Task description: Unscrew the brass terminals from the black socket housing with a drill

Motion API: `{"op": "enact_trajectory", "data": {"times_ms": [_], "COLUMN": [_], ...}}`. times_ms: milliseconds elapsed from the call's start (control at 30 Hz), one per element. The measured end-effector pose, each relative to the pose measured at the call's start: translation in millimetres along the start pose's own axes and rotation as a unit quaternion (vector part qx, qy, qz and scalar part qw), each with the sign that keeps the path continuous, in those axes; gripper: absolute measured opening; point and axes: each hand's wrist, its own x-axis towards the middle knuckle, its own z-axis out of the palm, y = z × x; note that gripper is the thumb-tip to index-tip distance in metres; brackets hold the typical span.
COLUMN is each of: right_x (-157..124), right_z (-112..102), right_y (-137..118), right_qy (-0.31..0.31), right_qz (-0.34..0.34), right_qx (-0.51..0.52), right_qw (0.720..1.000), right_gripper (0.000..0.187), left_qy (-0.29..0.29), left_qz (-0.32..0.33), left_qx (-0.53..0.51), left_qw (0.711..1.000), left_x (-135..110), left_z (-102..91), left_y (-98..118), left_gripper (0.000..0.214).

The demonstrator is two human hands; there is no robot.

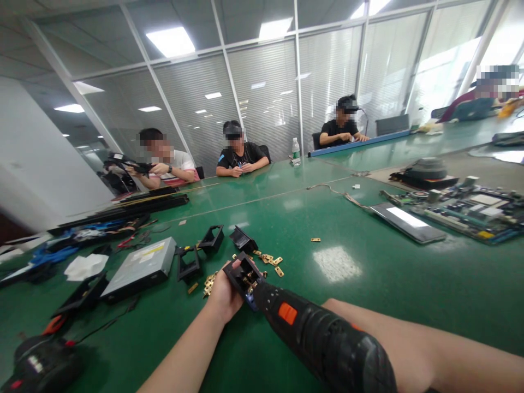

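My left hand (pixel 224 295) is closed around a small black plastic bracket (pixel 242 273) with brass contacts inside, held just above the green table (pixel 368 284). A black electric screwdriver (pixel 323 341) with an orange switch points its tip into that bracket. My right forearm runs along behind the tool; the hand itself is hidden by the tool's body. Loose brass plates (pixel 272 258) lie just beyond the bracket.
Other black brackets (pixel 211 239) and a grey optical drive (pixel 141 267) lie to the left, with cables and black parts further left. A circuit board (pixel 470 210) and a silver panel (pixel 407 221) lie at the right. Three people sit at the far side.
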Motion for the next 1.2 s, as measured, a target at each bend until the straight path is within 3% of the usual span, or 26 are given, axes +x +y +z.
{"op": "enact_trajectory", "data": {"times_ms": [533,900,1200], "right_x": [-2.0,0.2,2.4], "right_z": [0.1,-1.3,-6.0], "right_y": [-2.9,5.4,20.0], "right_qy": [-0.006,-0.01,-0.022], "right_qz": [-0.005,-0.009,-0.026], "right_qx": [0.002,0.025,-0.001], "right_qw": [1.0,1.0,0.999], "right_gripper": [0.018,0.036,0.029], "left_qy": [0.002,0.007,-0.011], "left_qz": [-0.006,0.017,0.014], "left_qx": [-0.007,0.008,0.019], "left_qw": [1.0,1.0,1.0], "left_x": [-0.7,-1.5,0.1], "left_z": [1.9,4.3,0.8], "left_y": [0.0,0.1,0.0], "left_gripper": [0.02,0.018,0.018]}}
